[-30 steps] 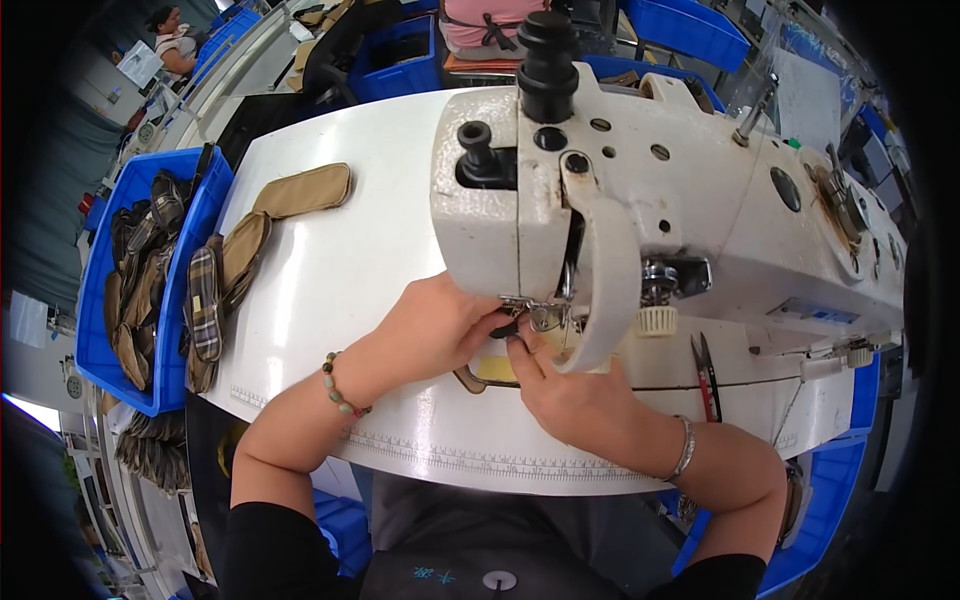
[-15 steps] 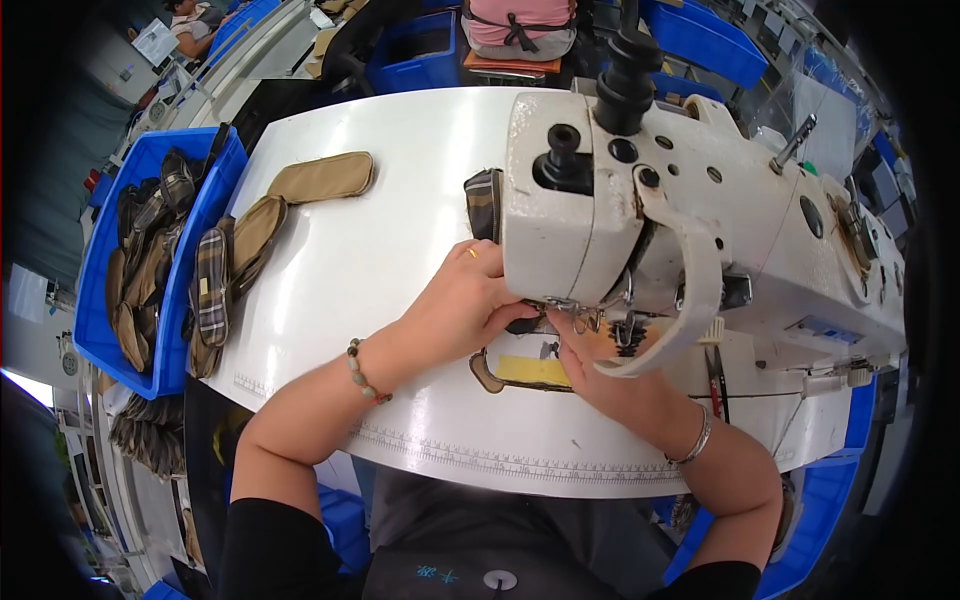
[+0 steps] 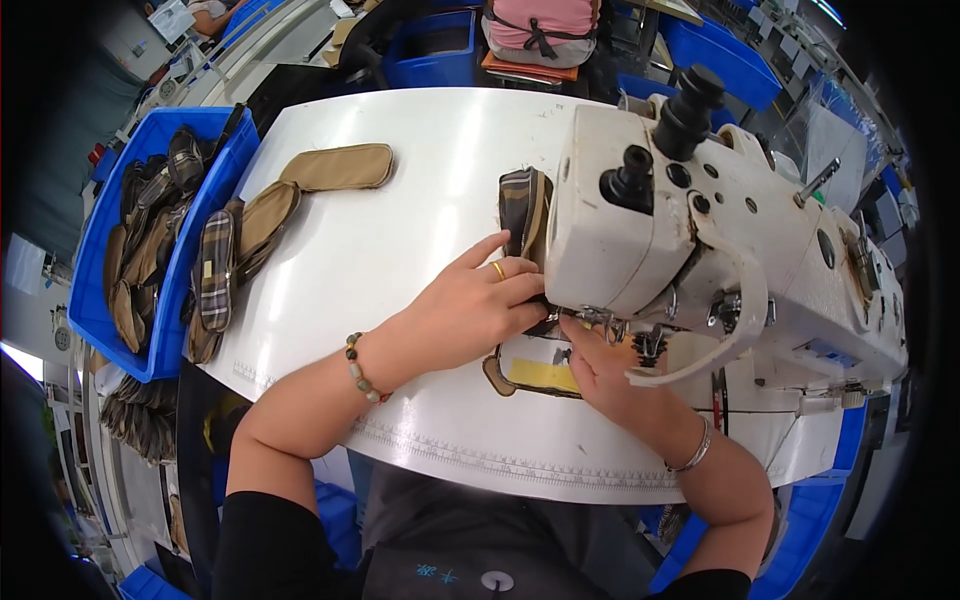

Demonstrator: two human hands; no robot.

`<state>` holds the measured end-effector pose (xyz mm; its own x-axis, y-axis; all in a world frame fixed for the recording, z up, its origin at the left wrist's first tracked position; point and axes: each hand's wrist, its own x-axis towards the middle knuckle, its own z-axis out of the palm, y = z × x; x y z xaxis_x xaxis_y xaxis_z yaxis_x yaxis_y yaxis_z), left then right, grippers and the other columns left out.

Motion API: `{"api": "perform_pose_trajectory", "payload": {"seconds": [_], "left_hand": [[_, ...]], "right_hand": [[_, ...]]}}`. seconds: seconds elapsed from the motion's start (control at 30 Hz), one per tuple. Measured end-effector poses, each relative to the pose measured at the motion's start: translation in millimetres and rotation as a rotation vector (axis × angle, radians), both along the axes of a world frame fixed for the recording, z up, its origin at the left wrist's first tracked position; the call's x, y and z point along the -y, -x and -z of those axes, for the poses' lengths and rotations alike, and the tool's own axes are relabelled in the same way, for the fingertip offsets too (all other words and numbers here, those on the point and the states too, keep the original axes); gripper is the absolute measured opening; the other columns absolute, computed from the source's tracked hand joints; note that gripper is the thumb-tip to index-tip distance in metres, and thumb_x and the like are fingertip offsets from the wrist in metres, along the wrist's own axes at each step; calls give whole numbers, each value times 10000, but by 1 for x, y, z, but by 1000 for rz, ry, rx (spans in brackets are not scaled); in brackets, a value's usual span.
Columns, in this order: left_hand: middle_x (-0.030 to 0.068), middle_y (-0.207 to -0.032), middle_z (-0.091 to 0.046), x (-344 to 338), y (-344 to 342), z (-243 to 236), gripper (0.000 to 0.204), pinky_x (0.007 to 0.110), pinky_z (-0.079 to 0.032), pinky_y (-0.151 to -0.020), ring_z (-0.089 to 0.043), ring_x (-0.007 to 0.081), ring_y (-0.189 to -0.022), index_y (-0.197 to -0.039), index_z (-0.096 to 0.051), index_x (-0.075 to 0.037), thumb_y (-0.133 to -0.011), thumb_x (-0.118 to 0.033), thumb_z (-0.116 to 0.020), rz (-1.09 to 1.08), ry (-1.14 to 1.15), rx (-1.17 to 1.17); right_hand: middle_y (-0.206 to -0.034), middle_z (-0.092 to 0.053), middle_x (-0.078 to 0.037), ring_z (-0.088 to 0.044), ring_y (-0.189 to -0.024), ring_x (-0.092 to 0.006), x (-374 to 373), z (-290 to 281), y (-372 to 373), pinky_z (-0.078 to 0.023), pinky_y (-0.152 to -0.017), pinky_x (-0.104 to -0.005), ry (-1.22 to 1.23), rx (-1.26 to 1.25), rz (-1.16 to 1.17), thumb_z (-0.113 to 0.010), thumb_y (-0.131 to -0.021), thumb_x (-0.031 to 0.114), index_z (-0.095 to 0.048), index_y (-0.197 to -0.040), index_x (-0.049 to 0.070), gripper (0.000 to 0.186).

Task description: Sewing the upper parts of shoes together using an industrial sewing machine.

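A plaid fabric pouch (image 3: 524, 205) with brown edging lies beside the head of a white sewing machine (image 3: 650, 215), its near end running in under the needle area. My left hand (image 3: 475, 310) grips this near end, the index finger stretched along the pouch's side and the other fingers bent. From the right, my right hand (image 3: 620, 370) reaches beneath the machine head, its fingertips closed at the pouch's edge close to the presser foot. The machine hides part of those fingers. A yellow strip (image 3: 543, 375) lies just in front, with a tan-edged piece (image 3: 497, 376) by its left end.
Tan and plaid pouches (image 3: 340, 168) lie in a row on the white table (image 3: 400, 240). At the left a blue bin (image 3: 90, 290) holds more. Dark-handled scissors or tweezers (image 3: 720, 395) rest right of my right hand. A ruler scale runs along the front edge.
The view has shifted, so the machine sits farther right. My left hand's index finger has straightened along the pouch, and more of the pouch shows beside the machine head.
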<state>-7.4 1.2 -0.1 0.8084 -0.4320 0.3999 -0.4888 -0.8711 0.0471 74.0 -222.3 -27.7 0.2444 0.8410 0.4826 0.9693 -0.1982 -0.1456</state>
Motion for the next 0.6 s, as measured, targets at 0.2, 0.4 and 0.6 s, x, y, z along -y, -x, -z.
{"api": "perform_pose_trajectory", "payload": {"seconds": [0.2, 0.4, 0.6], "left_hand": [[18, -1055, -665, 5, -3, -21, 142, 502, -364, -1119, -618, 172, -1076, -914, -712, -98, -798, -105, -631, -36, 11, -243], [-13, -1067, -667, -2, -1, -8, 133, 516, -334, -1141, -622, 140, -1070, -910, -710, -123, -804, -121, -629, -30, -13, -97], [-49, -920, -619, -1, -8, 0, 132, 531, -328, -1146, -608, 126, -962, -856, -709, -153, -772, -122, -612, 63, -13, 54]], "right_hand": [[-782, -620, -129, -629, -612, -274, 0, 21, -3, -504, -553, -387, -49, -203, 5, -642, -843, 51, -643, -1234, 28, 392], [-762, -592, -138, -623, -615, -287, -5, 12, 0, -510, -548, -390, 69, -179, -3, -632, -847, 41, -623, -1244, -5, 400], [-710, -568, -137, -593, -565, -288, 6, 21, 3, -501, -533, -390, 90, 67, 9, -642, -829, 23, -623, -1212, -34, 388]]}}
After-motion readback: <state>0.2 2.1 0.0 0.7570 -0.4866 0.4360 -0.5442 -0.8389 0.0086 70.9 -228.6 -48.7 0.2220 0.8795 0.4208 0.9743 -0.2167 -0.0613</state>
